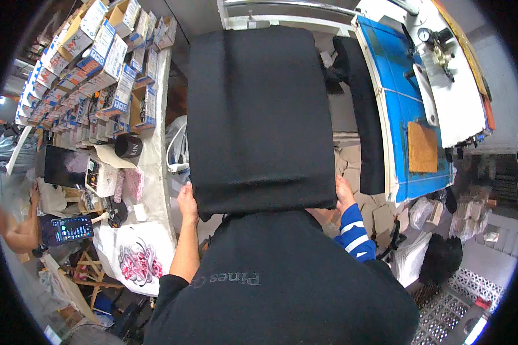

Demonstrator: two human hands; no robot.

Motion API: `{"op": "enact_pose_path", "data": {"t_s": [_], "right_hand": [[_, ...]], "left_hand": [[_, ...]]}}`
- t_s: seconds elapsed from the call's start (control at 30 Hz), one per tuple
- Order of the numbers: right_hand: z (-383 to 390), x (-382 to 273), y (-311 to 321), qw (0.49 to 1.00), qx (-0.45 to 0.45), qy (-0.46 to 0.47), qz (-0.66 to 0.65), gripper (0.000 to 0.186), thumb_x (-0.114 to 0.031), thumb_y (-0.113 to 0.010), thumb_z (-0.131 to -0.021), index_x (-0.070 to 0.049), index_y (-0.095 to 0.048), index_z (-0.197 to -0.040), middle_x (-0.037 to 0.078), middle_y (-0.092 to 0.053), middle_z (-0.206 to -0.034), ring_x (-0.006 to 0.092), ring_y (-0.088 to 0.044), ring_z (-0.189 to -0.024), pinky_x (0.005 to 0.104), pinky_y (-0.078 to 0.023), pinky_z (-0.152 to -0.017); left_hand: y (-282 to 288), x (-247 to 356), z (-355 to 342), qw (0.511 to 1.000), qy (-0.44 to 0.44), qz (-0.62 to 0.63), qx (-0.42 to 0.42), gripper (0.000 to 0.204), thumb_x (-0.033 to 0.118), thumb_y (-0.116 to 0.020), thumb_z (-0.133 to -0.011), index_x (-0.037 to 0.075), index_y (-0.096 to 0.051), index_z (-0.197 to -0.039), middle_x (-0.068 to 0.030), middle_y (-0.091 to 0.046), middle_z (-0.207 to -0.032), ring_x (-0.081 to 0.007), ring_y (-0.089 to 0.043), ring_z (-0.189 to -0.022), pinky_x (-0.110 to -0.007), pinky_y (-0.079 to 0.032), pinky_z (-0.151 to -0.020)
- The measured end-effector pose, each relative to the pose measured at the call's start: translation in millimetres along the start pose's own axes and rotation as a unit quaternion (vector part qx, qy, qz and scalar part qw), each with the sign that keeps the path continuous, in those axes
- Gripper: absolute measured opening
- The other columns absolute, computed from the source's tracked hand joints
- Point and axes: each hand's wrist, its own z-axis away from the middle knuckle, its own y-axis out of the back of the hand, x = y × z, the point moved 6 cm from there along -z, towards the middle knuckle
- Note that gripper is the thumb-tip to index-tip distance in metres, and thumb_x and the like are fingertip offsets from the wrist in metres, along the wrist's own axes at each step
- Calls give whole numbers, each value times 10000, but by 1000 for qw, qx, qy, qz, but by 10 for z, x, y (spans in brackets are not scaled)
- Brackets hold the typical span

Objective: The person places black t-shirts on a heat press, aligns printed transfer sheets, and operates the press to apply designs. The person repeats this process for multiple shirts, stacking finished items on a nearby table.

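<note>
A black cloth (262,109), perhaps a garment, lies stretched over a broad flat rectangular form in front of me. Shallow creases run along its left side and across its near end. My left hand (187,202) grips the near left edge, thumb up, with its fingers partly hidden behind the cloth. At the near right edge, my right hand (344,194) is closed on the same cloth. A blue sleeve with white stripes (355,234) covers my right forearm. What supports the cloth from below is hidden.
On the left, a table (160,123) bears rows of small cardboard boxes (106,57) and a black mug (128,146). A printed white cloth (137,256) hangs nearby. At far left, another person's arm (18,230) is near a phone (72,228). A blue screen frame (394,98) stands right.
</note>
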Motion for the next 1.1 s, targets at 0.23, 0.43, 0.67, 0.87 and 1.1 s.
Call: {"op": "enact_pose_path", "data": {"t_s": [0.23, 0.43, 0.67, 0.87, 1.1], "right_hand": [[-340, -544, 332, 842, 200, 66, 498, 243, -197, -693, -950, 32, -766, -994, 214, -775, -978, 279, -753, -975, 394, -560, -855], [-1305, -2539, -1094, 792, 225, 384, 417, 285, -285, -691, -981, -35, -762, -1097, 173, -767, -1051, 316, -745, -983, 395, -560, -873], [-3152, -2995, -1005, 909, 214, 294, 205, 342, -319, -640, -1041, -16, -746, -1157, 105, -775, -1099, 238, -721, -994, 365, -542, -883], [-3502, -2830, -1522, 960, 37, 261, 92, 285, -244, -680, -1021, 7, -748, -1137, 52, -756, -989, 150, -678, -902, 314, -527, -847], [-3190, -3072, -1464, 824, 254, 420, 283, 289, -279, -741, -976, 9, -723, -988, 117, -744, -886, 198, -688, -817, 354, -537, -782]], "left_hand": [[-219, 95, -530, 976, -4, -188, -108, 300, 300, -647, -1059, 21, -757, -1037, -38, -733, -917, -135, -663, -798, -300, -531, -703], [-255, 1568, -2359, 988, -141, 14, -69, 317, 326, -532, -1116, 46, -673, -1165, -27, -720, -939, -139, -685, -797, -287, -545, -662], [-2279, 2448, -3577, 970, -137, 146, -139, 452, 378, -512, -1123, -2, -626, -1341, -127, -690, -1289, -255, -652, -1208, -393, -532, -1019], [-2326, 2007, -3864, 946, 28, 189, -261, 526, 401, -601, -1081, -5, -620, -1414, -87, -723, -1288, -193, -684, -1149, -319, -535, -991], [-1867, 2540, -3577, 962, -248, -107, 21, 267, 271, -664, -1049, 8, -710, -1055, -58, -736, -928, -158, -654, -835, -321, -533, -788]]}}
